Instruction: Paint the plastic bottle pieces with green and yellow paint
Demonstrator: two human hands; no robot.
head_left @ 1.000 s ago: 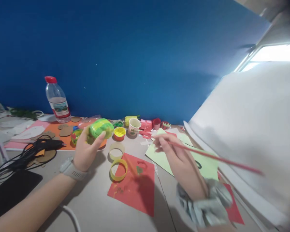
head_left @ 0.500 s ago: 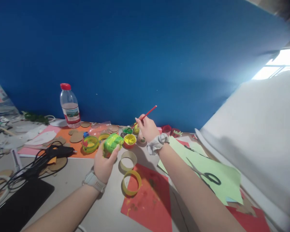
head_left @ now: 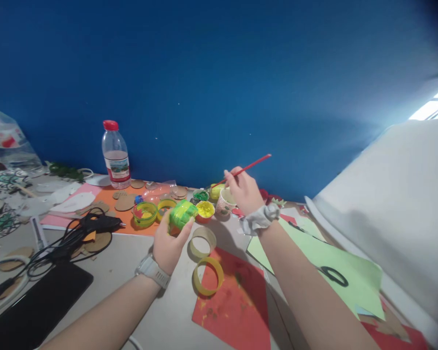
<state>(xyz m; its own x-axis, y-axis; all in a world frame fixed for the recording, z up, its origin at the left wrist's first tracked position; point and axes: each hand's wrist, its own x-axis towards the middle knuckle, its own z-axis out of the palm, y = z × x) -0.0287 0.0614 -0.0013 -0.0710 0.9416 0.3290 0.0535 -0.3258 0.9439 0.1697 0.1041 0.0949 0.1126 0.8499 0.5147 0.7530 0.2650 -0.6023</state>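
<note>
A green and yellow painted object (head_left: 183, 214) sits in my left hand (head_left: 170, 244), fingers wrapped round its near side. My right hand (head_left: 245, 190) pinches a thin red brush (head_left: 254, 163), its handle pointing up to the right and its other end down to the left, above the paint pots. Below that end are a pot of green paint (head_left: 200, 196) and a pot of yellow paint (head_left: 205, 210). A patterned paper cup (head_left: 225, 203) stands just left of my right hand, with a yellow container (head_left: 217, 190) behind it.
Two tape rings (head_left: 202, 242) (head_left: 208, 276) rest near stained red paper (head_left: 237, 301). Scissors (head_left: 334, 275) lie on green paper (head_left: 361, 272). Leftward are a water bottle (head_left: 117, 163), a glue gun (head_left: 104, 222) with black cable and a black phone (head_left: 44, 306).
The camera view has shifted, moving most things rightward in the picture. My right hand has moved right with the brush, away from the green paint. My left hand keeps its hold.
</note>
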